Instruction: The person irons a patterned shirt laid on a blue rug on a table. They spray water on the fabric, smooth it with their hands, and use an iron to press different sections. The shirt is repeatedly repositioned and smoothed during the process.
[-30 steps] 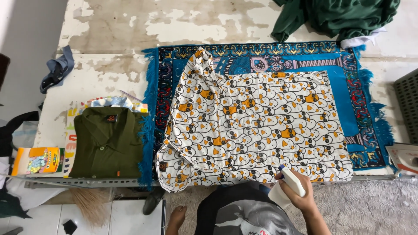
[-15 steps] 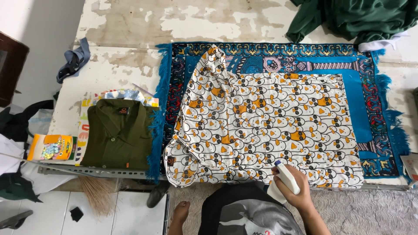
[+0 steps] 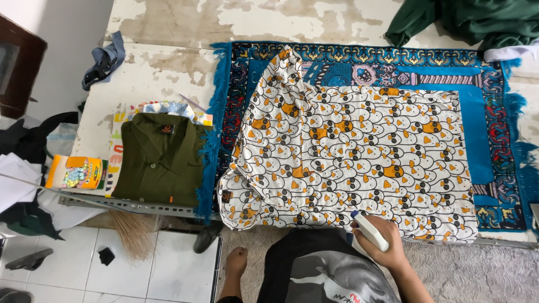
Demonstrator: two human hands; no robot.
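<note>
A white shirt with an orange and black duck print (image 3: 359,163) lies spread flat on a blue patterned rug (image 3: 488,151) on the worn tabletop. My right hand (image 3: 384,244) is at the shirt's near hem and grips a white spray bottle (image 3: 369,230) with a blue tip pointing at the fabric. My left hand is out of view. My bare foot (image 3: 236,262) shows below the table edge.
A folded olive-green shirt (image 3: 160,160) rests on colourful paper at the left. An orange and yellow packet (image 3: 76,172) lies beside it. A dark green cloth (image 3: 471,19) is heaped at the back right, a grey cloth (image 3: 104,62) at the back left. A broom (image 3: 135,233) leans below.
The view has shifted a little to the right and down. My right hand with the spray bottle stays at the shirt's near hem.
</note>
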